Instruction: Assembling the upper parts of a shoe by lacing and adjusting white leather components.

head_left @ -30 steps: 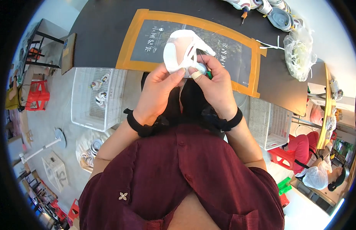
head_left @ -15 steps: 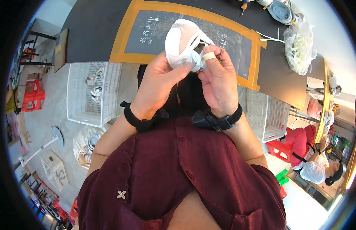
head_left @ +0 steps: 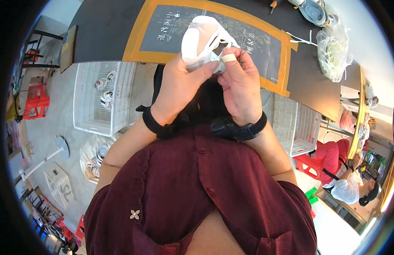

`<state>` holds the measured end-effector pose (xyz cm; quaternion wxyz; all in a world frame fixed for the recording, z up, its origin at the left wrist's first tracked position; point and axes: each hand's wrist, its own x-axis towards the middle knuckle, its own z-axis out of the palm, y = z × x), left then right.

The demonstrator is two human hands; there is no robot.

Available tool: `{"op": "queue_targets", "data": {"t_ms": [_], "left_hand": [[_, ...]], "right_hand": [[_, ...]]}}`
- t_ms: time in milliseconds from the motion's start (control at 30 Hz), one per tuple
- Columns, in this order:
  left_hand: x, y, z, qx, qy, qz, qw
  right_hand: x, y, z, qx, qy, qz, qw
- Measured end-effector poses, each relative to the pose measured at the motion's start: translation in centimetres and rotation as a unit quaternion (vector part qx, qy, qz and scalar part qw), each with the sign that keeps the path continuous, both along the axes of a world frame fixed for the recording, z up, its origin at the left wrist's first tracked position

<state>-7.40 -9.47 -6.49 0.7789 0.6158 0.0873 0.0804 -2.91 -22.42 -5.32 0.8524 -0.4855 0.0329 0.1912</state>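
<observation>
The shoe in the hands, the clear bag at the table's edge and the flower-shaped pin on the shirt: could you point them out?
Shoe (head_left: 205, 38): head view, on its pink panel.
Clear bag (head_left: 332, 53): head view, on its bulging middle.
Flower-shaped pin (head_left: 134, 214): head view, at its centre.

left hand (head_left: 175, 87) partly hidden behind white shoe upper (head_left: 200, 41)
</observation>
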Motion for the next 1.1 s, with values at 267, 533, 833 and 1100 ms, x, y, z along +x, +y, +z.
{"op": "queue_targets", "data": {"t_ms": [267, 533, 833, 1100], "left_hand": [[0.1, 0.5, -0.4, -0.004, -0.017, -0.018, 1.000], [-0.1, 0.6, -0.4, -0.133, -0.017, -0.048, 0.990], [-0.1, 0.4, -0.3, -0.162, -0.009, -0.037, 0.986], [0.0, 0.1, -0.2, -0.160, -0.005, -0.034, 0.986]], "right_hand": [[-0.1, -0.8, 0.3, -0.150, -0.103, 0.052, 0.982], [-0.8, 0.1, -0.6, 0.001, -0.036, 0.004, 0.999], [-1.0, 0.1, -0.9, 0.037, -0.018, -0.004, 0.999], [-1.1, 0.3, -1.4, 0.027, -0.033, -0.020, 0.999]]}}
